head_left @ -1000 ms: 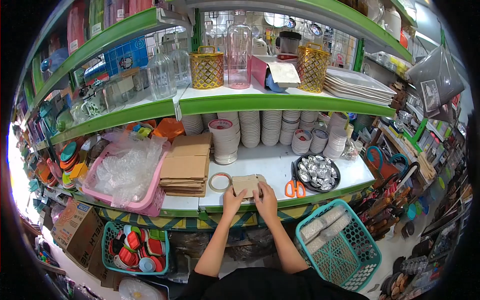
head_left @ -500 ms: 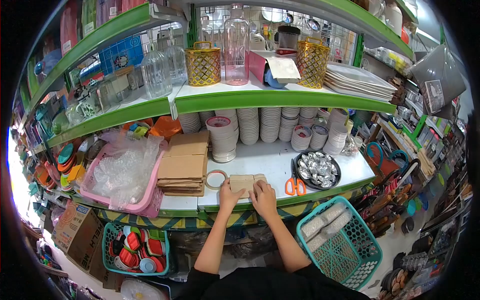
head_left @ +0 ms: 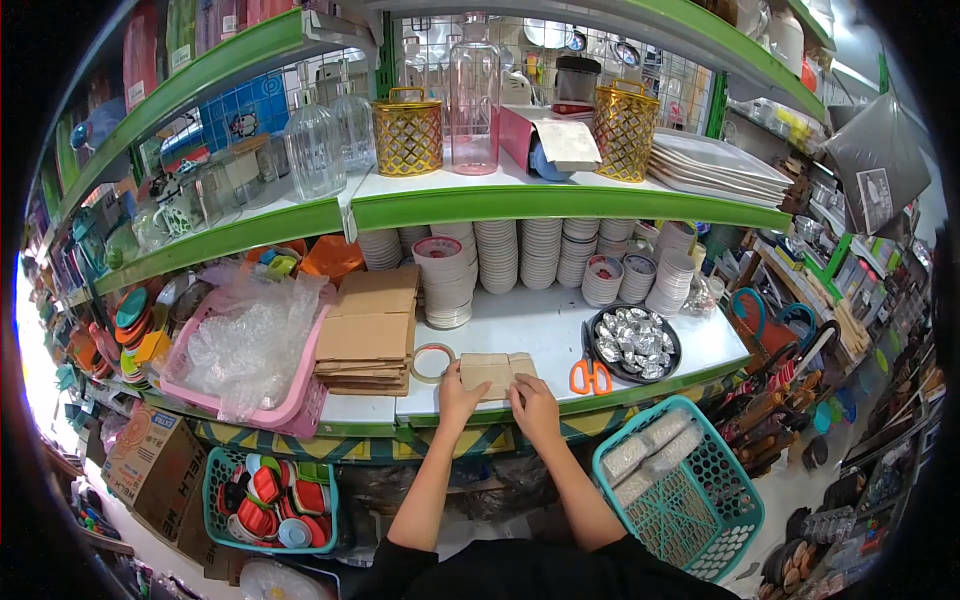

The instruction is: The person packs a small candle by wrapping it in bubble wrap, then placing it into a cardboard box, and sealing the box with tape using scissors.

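Note:
A small folded piece of brown cardboard (head_left: 490, 371) lies at the front edge of the white shelf, between my hands. My left hand (head_left: 461, 402) grips its left side, thumb on top. At the lower right corner, my right hand (head_left: 535, 408) pinches the cardboard with bent fingers. Just left of my left hand lies a roll of tape (head_left: 418, 374), and beyond it a stack of flat cardboard (head_left: 365, 325). To the right are orange-handled scissors (head_left: 590, 376), blades pointing away, beside a black bowl (head_left: 677, 361) of foil-wrapped pieces (head_left: 634, 338).
Stacks of small white bowls (head_left: 497, 255) line the back of the shelf. A pink basket (head_left: 300, 395) with bubble wrap stands at left. Below are a teal basket (head_left: 745, 540) with wrapped bundles and another teal basket (head_left: 218, 512) of red containers. A green-edged shelf (head_left: 570, 203) overhangs.
My right hand has slid slightly down and right along the cardboard, uncovering more of its upper right part. My left hand stays nearly in place.

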`<action>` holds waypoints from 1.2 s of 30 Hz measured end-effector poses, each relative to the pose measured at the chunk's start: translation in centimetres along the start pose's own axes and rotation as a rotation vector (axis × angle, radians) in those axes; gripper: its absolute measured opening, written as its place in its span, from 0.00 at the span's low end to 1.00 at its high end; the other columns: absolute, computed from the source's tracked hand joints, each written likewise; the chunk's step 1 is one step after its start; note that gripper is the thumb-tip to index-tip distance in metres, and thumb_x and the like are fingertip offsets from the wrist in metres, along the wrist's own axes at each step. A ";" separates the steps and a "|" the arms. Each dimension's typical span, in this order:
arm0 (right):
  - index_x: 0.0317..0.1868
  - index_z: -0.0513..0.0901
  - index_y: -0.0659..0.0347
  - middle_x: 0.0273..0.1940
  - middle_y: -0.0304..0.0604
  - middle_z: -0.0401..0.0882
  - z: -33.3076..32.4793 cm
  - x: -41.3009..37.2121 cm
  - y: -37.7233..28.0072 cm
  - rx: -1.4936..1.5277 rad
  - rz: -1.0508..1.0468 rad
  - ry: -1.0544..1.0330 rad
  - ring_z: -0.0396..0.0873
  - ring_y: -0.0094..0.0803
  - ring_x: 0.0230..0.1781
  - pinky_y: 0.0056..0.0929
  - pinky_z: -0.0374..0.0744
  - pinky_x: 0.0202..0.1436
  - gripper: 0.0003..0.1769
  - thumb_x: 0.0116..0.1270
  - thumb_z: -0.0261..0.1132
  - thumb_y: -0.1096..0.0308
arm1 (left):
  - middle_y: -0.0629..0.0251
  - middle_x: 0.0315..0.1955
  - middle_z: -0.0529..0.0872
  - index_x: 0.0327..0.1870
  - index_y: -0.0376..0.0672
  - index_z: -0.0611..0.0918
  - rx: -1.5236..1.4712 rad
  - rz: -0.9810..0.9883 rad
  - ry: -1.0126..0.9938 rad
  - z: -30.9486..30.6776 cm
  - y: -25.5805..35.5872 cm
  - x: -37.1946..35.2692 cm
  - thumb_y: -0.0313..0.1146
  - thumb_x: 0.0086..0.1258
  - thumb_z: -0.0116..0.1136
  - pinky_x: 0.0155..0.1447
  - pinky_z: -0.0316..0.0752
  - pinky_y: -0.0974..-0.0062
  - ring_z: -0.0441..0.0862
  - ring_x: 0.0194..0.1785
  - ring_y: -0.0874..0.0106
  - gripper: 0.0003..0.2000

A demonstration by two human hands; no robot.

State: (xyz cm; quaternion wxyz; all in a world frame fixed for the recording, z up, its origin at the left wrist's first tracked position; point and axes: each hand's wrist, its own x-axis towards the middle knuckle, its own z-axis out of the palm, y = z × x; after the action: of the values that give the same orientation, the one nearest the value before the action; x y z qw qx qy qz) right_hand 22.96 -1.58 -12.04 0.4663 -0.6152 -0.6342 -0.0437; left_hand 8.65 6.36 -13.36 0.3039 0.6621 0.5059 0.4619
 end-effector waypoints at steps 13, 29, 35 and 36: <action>0.44 0.82 0.60 0.45 0.47 0.72 0.4 2.1 -1.0 -0.216 0.057 -0.075 0.70 0.44 0.46 0.42 0.69 0.49 0.15 0.57 0.64 0.64 | 0.50 0.40 0.85 0.58 0.33 0.70 -0.012 -0.010 -0.016 0.1 -0.4 -0.2 0.38 0.51 0.71 0.49 0.76 0.69 0.83 0.45 0.59 0.34; 0.55 0.74 0.62 0.51 0.45 0.76 1.9 4.3 2.8 0.733 0.444 0.026 0.74 0.35 0.51 0.32 0.75 0.52 0.26 0.55 0.71 0.68 | 0.58 0.54 0.78 0.65 0.32 0.64 -0.712 -0.161 -0.278 -2.5 0.3 -0.2 0.30 0.72 0.52 0.57 0.69 0.77 0.75 0.55 0.73 0.24; 0.60 0.71 0.61 0.57 0.44 0.73 1.3 4.2 3.0 0.940 0.316 -0.023 0.73 0.34 0.53 0.34 0.74 0.55 0.32 0.55 0.71 0.71 | 0.57 0.59 0.74 0.66 0.34 0.63 -0.783 -0.025 -0.273 -3.0 0.9 -0.1 0.22 0.68 0.54 0.63 0.65 0.76 0.72 0.61 0.72 0.25; 0.61 0.70 0.60 0.57 0.43 0.72 1.2 4.1 3.0 0.980 0.304 -0.026 0.72 0.35 0.55 0.35 0.73 0.56 0.32 0.55 0.71 0.72 | 0.57 0.61 0.71 0.67 0.35 0.63 -0.814 0.003 -0.286 -2.9 0.8 -0.1 0.21 0.68 0.54 0.66 0.63 0.75 0.70 0.63 0.71 0.26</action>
State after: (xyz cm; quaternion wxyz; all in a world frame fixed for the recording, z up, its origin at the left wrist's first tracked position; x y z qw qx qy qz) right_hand 25.57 2.93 -11.62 0.6931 -0.4099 -0.4895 0.3348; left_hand 6.32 5.83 -11.53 0.6068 0.5462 0.2344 0.5277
